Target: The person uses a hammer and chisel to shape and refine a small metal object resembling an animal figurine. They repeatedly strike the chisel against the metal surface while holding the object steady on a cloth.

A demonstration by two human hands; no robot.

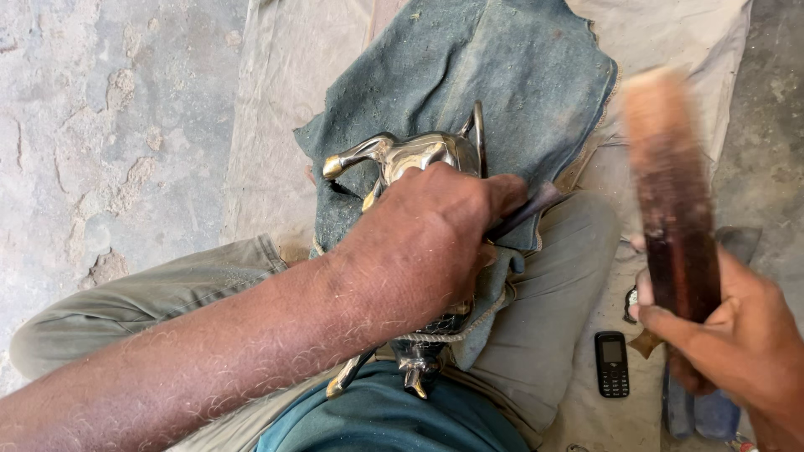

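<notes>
Hands apart — left hand clamping one metal figurine, right hand gripping one wooden mallet, one phone.

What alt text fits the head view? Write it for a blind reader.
A person's left hand presses a thin dark tool against a shiny metal animal figurine lying on a blue-grey cloth across their lap. The right hand raises a blurred wooden stick; a small black phone lies nearby.

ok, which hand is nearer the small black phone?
Right. The right hand, gripping a wooden stick, is just beside the phone; the left hand rests on the metal figure.
</notes>
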